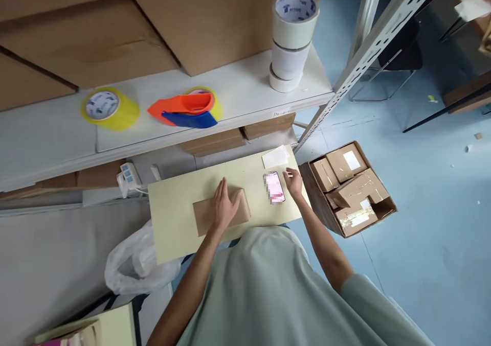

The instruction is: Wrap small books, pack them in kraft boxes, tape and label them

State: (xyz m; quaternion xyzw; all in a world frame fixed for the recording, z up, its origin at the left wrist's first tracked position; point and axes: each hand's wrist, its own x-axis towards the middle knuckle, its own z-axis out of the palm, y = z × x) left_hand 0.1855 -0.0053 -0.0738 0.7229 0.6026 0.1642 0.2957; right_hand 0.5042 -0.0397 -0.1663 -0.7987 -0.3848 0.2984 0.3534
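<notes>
On the pale yellow table top, my left hand [225, 206] lies across a small brown cardboard box [203, 214]. Its fingers are stretched out and the thumb is spread to the right, so the hand rests on the box rather than wrapping round it. My right hand [293, 181] is at the table's right side, just right of a smartphone [274, 187] with a lit screen. The fingers of this hand are loosely bent, with nothing visible in them. White paper slips [275, 157] lie behind the phone.
Before me is a shelf [245, 98] with large cartons, a stack of tape rolls [293, 39], a yellow tape roll [110, 108] and an orange-blue tape dispenser [184, 110]. An open carton [393, 203] of boxes stands on the right floor. A plastic bag [126, 259] hangs left.
</notes>
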